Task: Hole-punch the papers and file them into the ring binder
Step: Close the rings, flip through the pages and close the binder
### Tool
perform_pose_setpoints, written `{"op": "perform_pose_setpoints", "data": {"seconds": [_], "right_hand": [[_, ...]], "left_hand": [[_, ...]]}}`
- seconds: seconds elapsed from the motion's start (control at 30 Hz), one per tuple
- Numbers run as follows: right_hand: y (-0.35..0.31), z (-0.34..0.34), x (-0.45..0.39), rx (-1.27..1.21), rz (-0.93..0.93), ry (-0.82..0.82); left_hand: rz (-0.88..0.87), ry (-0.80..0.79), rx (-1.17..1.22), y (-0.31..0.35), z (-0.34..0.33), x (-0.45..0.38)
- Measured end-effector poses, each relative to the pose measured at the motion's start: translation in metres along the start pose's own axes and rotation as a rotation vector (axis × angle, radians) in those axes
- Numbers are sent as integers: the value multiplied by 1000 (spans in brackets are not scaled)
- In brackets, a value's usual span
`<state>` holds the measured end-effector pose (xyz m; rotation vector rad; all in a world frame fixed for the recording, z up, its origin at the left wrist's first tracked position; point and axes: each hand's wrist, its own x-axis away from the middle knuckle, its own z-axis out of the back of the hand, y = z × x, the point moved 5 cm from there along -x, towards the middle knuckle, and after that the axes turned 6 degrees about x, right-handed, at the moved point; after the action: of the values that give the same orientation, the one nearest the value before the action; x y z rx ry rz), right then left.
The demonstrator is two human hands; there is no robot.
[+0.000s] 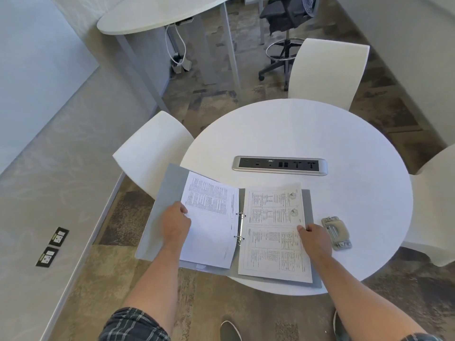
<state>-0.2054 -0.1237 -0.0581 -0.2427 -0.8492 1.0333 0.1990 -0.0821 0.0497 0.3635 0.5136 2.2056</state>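
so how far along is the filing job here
Done: printed sheets sit on the rings of the open binder; the hole punch lies aside. In hand: the left hand holds the left pages, the right hand touches the right sheet. Left: closing the binder.

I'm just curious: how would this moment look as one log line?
binder open on table | left hand holds left pages | right hand on right sheet | punch idle

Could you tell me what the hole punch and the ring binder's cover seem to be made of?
The hole punch looks like metal: dull silver-grey with bright rivets or screws at its ends, though parts could be plastic. The ring binder's cover looks like matte grey board, flat and without gloss; its rings shine like polished metal.
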Motion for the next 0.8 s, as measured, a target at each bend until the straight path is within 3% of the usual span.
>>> {"op": "perform_pose_setpoints", "data": {"seconds": [0.13, 0.37, 0.47, 0.53, 0.6, 0.7, 0.8], "right_hand": [[0, -2, 0, 29, 4, -4], [-10, -2, 7, -43, 91, 12], [-21, -3, 13, -141, 155, -11], [-28, -7, 16, -198, 185, -41], [-35, -11, 19, -259, 213, -90], [-50, -17, 29, -410, 309, -196], [-65, -25, 42, -450, 418, -317]], "left_hand": [[3, -4, -54, -10, -8, -1], [-51, -29, -454, 4, -26, 25], [-239, -23, -456, 21, -43, 33], [-389, -92, -363, 42, -56, 44], [-421, -252, -156, 65, -71, 58], [-267, -461, 216, 93, -86, 77], [-108, -516, 528, 108, -92, 85]]}}
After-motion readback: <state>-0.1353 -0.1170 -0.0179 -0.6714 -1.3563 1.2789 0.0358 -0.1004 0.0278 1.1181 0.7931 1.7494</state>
